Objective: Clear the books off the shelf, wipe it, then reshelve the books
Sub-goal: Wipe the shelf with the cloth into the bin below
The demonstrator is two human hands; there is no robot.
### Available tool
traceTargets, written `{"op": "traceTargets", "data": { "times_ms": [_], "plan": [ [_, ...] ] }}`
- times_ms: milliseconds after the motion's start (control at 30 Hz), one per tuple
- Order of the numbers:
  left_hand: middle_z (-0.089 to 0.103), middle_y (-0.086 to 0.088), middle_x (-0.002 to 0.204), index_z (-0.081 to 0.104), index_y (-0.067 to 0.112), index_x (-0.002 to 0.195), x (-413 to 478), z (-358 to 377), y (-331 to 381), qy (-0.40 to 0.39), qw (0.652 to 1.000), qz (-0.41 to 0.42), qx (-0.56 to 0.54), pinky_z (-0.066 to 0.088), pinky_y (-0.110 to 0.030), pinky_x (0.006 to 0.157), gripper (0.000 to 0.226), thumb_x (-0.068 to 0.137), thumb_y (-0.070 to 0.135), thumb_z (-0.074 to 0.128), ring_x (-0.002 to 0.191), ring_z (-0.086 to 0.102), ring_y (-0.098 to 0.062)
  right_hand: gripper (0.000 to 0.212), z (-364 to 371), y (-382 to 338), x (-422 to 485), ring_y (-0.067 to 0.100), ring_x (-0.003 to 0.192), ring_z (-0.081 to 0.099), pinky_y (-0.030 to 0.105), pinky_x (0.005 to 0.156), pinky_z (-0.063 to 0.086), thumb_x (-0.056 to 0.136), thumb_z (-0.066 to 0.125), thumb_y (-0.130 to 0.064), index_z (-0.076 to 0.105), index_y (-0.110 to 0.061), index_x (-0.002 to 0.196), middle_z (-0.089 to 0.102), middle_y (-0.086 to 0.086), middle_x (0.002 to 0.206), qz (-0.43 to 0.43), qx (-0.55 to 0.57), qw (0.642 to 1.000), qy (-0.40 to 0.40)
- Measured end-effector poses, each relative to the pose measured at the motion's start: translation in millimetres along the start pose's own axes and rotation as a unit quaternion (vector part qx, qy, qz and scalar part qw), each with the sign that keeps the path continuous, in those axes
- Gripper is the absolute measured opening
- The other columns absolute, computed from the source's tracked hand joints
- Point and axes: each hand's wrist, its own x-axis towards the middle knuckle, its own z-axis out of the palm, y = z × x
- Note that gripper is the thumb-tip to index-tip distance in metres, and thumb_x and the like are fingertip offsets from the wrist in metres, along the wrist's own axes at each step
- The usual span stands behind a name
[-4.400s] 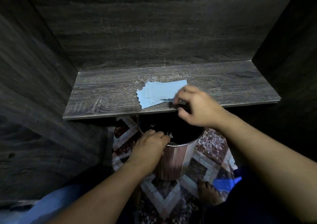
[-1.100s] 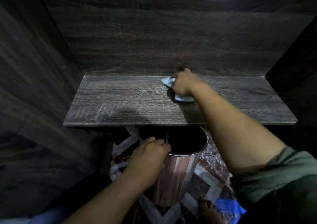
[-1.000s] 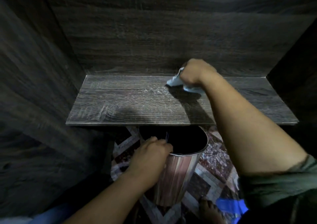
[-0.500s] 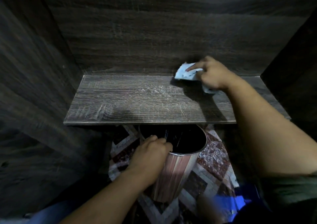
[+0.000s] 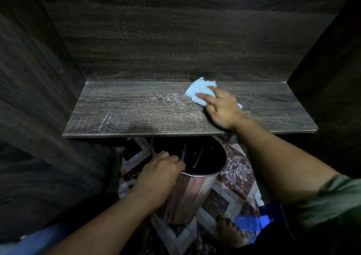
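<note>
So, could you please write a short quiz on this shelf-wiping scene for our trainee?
1. True or false: books stand on the shelf.
2. What does the left hand grip? A) the rim of the metal bin; B) a book; C) a broom.
3. Fill in: the right hand presses a light ____ cloth on the shelf, to the right of a pale dusty patch.
Key: 1 false; 2 A; 3 blue.
</note>
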Motion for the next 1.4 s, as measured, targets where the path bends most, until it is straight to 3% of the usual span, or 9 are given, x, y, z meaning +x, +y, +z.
{"op": "traceTargets", "data": {
  "times_ms": [267, 433, 567, 833, 1000, 1133, 1200, 1300, 1400],
  "plan": [
    [0.055, 0.006, 0.069, 0.063, 0.02, 0.072, 4, 3, -4, -0.02, 1.0, -0.002, 0.006, 0.043, -0.023, 0.056, 0.042, 0.039, 0.016, 0.088, 0.068, 0.055, -0.017, 0.047, -27, -20, -70, 0.024, 0.125, 0.047, 0.03, 0.108, 0.029, 0.083, 0.042, -0.016, 0.066, -0.024, 0.123, 0.055, 0.013, 0.134, -0.176, 0.09, 0.979, -0.049],
    [0.058, -0.002, 0.104, 0.063, 0.015, 0.109, 6, 3, 5, -0.022, 1.0, 0.012, 0.001, 0.036, -0.029, 0.086, 0.029, 0.08, 0.011, 0.067, 0.103, 0.049, -0.023, 0.059, -45, 43, -59, 0.032, 0.13, 0.042, 0.032, 0.111, 0.027, 0.08, 0.032, -0.035, 0.06, -0.024, 0.13, 0.046, 0.018, 0.142, 0.028, 0.079, 0.991, 0.101],
    [0.061, -0.002, 0.095, 0.066, 0.015, 0.102, 8, 6, 8, 0.01, 1.0, 0.024, 0.002, 0.043, -0.032, 0.084, 0.03, 0.073, 0.009, 0.072, 0.095, 0.052, -0.024, 0.052, -20, 57, -59, 0.04, 0.133, 0.031, 0.044, 0.108, 0.028, 0.092, 0.036, -0.045, 0.04, -0.038, 0.143, 0.026, 0.017, 0.154, 0.225, -0.018, 0.974, 0.027],
    [0.055, 0.01, 0.066, 0.064, 0.025, 0.07, 15, 5, 12, 0.007, 0.999, 0.039, 0.032, 0.048, -0.02, 0.057, 0.051, 0.027, 0.022, 0.093, 0.063, 0.057, -0.014, 0.052, -18, -15, -91, 0.035, 0.131, 0.04, 0.038, 0.11, 0.029, 0.081, 0.046, -0.018, 0.06, -0.027, 0.13, 0.044, 0.014, 0.145, -0.083, 0.092, 0.992, -0.023],
    [0.053, 0.009, 0.066, 0.062, 0.025, 0.068, 15, 7, 18, 0.016, 0.997, 0.048, 0.05, 0.048, -0.023, 0.056, 0.05, 0.029, 0.022, 0.094, 0.064, 0.056, -0.014, 0.051, -52, 66, -88, 0.044, 0.127, 0.038, 0.043, 0.111, 0.028, 0.083, 0.052, -0.017, 0.058, -0.022, 0.133, 0.036, 0.021, 0.148, 0.119, 0.019, 0.983, 0.136],
    [0.053, 0.009, 0.063, 0.064, 0.024, 0.067, 18, 7, 21, 0.011, 0.997, 0.049, 0.061, 0.045, -0.022, 0.051, 0.051, 0.024, 0.022, 0.094, 0.06, 0.056, -0.014, 0.049, -42, 108, -98, 0.043, 0.132, 0.028, 0.041, 0.112, 0.023, 0.092, 0.043, -0.035, 0.046, -0.033, 0.141, 0.024, 0.02, 0.153, 0.339, -0.009, 0.938, 0.072],
    [0.053, 0.01, 0.062, 0.065, 0.025, 0.065, 19, 9, 23, 0.01, 0.996, 0.05, 0.067, 0.043, -0.021, 0.05, 0.052, 0.022, 0.022, 0.094, 0.06, 0.056, -0.013, 0.046, -30, 85, -95, 0.042, 0.129, 0.03, 0.039, 0.11, 0.024, 0.093, 0.048, -0.028, 0.048, -0.034, 0.139, 0.025, 0.019, 0.153, 0.302, 0.003, 0.951, 0.06],
    [0.054, 0.009, 0.062, 0.065, 0.024, 0.065, 18, 14, 21, 0.006, 0.997, 0.048, 0.068, 0.044, -0.021, 0.05, 0.055, 0.018, 0.022, 0.093, 0.059, 0.056, -0.014, 0.046, -24, 27, -98, 0.037, 0.128, 0.035, 0.034, 0.109, 0.026, 0.087, 0.053, -0.023, 0.057, -0.035, 0.132, 0.036, 0.015, 0.148, 0.097, 0.039, 0.994, -0.008],
    [0.055, 0.009, 0.064, 0.064, 0.024, 0.068, 15, 20, 16, -0.006, 0.997, 0.039, 0.07, 0.045, -0.021, 0.051, 0.057, 0.018, 0.021, 0.092, 0.06, 0.057, -0.016, 0.037, -49, -7, -116, 0.021, 0.132, 0.04, 0.026, 0.112, 0.027, 0.088, 0.058, -0.017, 0.066, -0.035, 0.12, 0.048, 0.004, 0.139, -0.017, 0.115, 0.987, -0.111]
  ]
}}
